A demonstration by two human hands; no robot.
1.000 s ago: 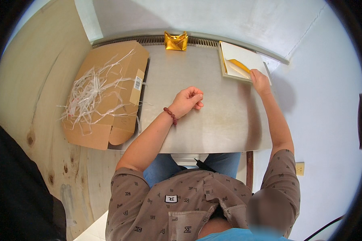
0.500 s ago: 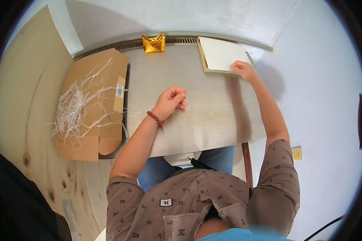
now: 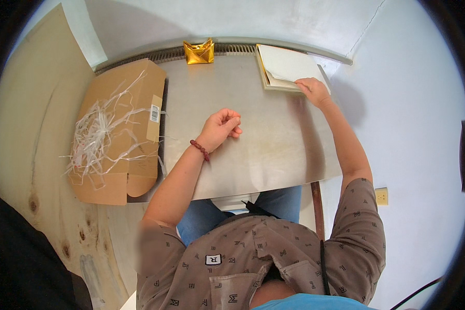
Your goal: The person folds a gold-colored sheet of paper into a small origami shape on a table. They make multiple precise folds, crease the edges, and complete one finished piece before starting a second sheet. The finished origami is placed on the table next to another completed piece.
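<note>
At the far right of the metal table lies a stack of white paper sheets (image 3: 287, 61) with a golden edge showing on its left side. My right hand (image 3: 315, 92) pinches the near edge of the top sheet between thumb and fingers. That sheet is lifted and bowed along its near side, away from the sheets under it. My left hand (image 3: 221, 128), with a dark red bead bracelet at the wrist, is over the middle of the table. Its fingers are curled in against the thumb, and nothing shows between them. A folded gold foil paper piece (image 3: 199, 53) stands at the back edge.
On the left of the metal table (image 3: 243, 165) lies a brown cardboard box (image 3: 139, 77) with tangled clear plastic strips (image 3: 95, 137) on top. A slotted strip (image 3: 232, 50) runs along the back. A wooden panel (image 3: 31, 119) stands left, a white wall (image 3: 413, 103) right.
My right hand has raised the near edge of the top sheet, which lay flat before. My left hand has hardly moved.
</note>
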